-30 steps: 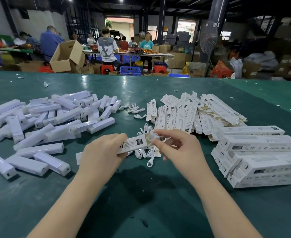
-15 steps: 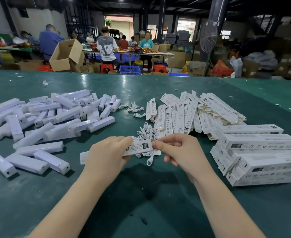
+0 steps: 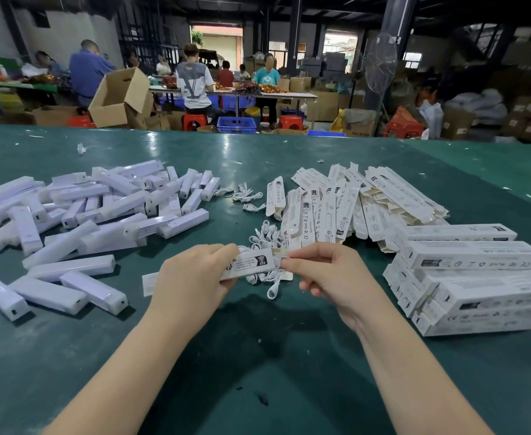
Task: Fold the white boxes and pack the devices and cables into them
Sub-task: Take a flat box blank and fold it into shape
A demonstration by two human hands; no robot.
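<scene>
Both hands had drifted lower: left hand gripped box above table; right hand pinched its end flap — best creased squarely, cables just behind.

glossy green table top reflecting ceiling lights; smooth white plastic devices with a faint sheen; matt printed white card boxes; thin white rubbery-looking cables.

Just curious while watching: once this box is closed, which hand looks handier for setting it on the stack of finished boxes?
Probably the right hand. The stack of finished boxes lies on its side of the table, and it only pinches the end flap of the box. The left hand holds the box's body, farther away.
</scene>
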